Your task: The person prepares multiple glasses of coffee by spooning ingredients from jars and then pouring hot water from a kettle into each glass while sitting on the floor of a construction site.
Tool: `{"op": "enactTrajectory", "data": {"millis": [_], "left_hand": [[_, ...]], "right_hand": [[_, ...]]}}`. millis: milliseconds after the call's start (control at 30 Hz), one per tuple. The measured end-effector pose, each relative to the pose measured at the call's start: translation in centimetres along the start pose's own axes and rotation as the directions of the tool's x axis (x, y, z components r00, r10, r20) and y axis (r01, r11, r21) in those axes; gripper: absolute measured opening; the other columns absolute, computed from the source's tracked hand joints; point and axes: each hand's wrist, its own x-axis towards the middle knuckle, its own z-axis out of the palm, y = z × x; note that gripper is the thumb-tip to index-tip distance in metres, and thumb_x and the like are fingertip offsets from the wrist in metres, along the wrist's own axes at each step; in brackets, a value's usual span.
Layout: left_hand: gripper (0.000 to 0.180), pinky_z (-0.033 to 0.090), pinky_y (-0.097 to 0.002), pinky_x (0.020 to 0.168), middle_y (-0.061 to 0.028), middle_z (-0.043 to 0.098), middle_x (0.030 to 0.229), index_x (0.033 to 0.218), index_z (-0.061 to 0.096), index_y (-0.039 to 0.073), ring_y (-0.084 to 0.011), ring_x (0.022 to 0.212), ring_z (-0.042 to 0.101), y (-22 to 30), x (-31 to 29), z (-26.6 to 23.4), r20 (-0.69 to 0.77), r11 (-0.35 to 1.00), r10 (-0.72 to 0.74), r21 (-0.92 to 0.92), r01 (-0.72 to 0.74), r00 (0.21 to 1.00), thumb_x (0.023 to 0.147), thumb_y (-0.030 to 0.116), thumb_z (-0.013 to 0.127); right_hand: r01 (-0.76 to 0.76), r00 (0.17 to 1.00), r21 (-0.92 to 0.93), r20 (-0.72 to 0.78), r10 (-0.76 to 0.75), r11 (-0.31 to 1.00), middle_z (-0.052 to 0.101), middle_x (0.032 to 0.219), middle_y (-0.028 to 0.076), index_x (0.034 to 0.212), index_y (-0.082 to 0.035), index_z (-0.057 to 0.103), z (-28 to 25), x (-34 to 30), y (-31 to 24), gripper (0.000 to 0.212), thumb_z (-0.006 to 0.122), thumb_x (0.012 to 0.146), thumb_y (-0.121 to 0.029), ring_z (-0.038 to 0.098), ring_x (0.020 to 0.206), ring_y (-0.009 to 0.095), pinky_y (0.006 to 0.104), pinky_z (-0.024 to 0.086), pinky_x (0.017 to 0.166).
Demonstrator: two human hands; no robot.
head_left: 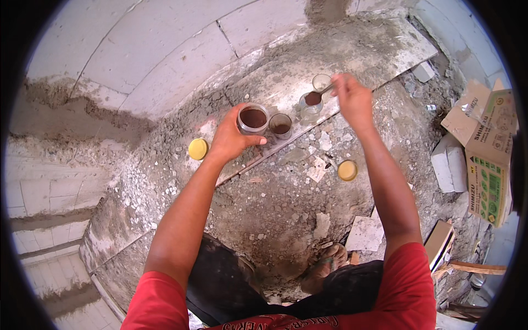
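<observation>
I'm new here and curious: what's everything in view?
Jar: 1, clear with brown powder, centre
Glasses: 3, clear, right of jar
Lids: 2, yellow, flanking jar and glasses
Spoon: 1, dark, above one glass
Board: 1, grey, under glasses
Carton: 1, brown and green, right edge
Rubble: many, whitish, ground
Walls: 2 or more, pale, upper left
Left hand: 1, bare, around jar
Right hand: 1, bare, gripping spoon
Sleeves: 2, red, lower edge
Trousers: 1, dark, bottom centre

A plank (pixel 385 55) lies along the block wall (pixel 165 52), and on it I see one glass (pixel 280 136) just right of the jar (pixel 253 130), then two more farther right, one behind the other. Powder (pixel 253 117) sits in the jar. The spoon (pixel 326 89) is over the nearer glass. One lid (pixel 198 149) lies left of the jar, another (pixel 347 170) on the ground (pixel 264 214).
</observation>
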Motion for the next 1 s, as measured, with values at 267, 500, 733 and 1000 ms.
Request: {"op": "enactTrajectory", "data": {"millis": [267,500,733,1000], "left_hand": [[0.096,0.044,-0.0360,0.109,-0.0095,0.062,0.132,0.141,0.049,0.006,-0.0233,0.126,0.058,0.3,0.1,0.0,0.021,0.996,0.033,0.080,-0.035,0.999,0.058,0.014,0.098],[0.091,0.046,-0.0373,0.107,-0.0110,0.061,0.132,0.135,0.054,0.006,-0.0260,0.124,0.058,1.0,-0.3,-0.1,0.004,0.997,0.054,-0.058,-0.054,0.999,0.054,0.009,0.097],[0.093,0.046,-0.0369,0.105,-0.0113,0.060,0.132,0.137,0.053,0.007,-0.0283,0.124,0.058,1.1,-0.3,0.1,0.132,0.997,0.065,0.028,-0.069,0.989,0.055,0.007,0.096],[0.094,0.046,-0.0389,0.107,-0.0136,0.059,0.135,0.138,0.053,0.007,-0.0308,0.127,0.058,1.5,-0.6,0.5,0.120,1.000,0.012,0.019,-0.015,0.993,0.055,0.010,0.096]], "right_hand": [[0.644,0.764,-0.273,0.184,-0.619,0.715,0.076,0.086,0.004,0.097,-0.014,0.075,0.1,-1.5,-1.7,0.034,0.057,0.101,-0.043,0.073,0.080,0.021,0.0350,0.058,0.061],[0.665,0.727,0.190,0.056,-0.684,0.722,0.074,0.084,0.002,0.097,-0.015,0.075,1.0,-3.6,-9.2,0.021,0.064,0.098,-0.033,0.071,0.078,0.016,0.0320,0.057,0.061],[0.678,0.679,0.061,0.330,-0.656,0.733,0.070,0.081,0.006,0.096,-0.013,0.073,4.2,-5.4,-8.9,0.024,0.062,0.099,-0.034,0.068,0.078,0.025,0.0393,0.054,0.060],[-0.043,0.949,0.242,0.314,-0.036,0.969,0.069,0.067,0.010,0.090,-0.006,0.072,5.0,-3.9,-7.2,0.034,0.058,0.102,-0.034,0.064,0.058,0.018,0.0324,0.050,0.058]]}}
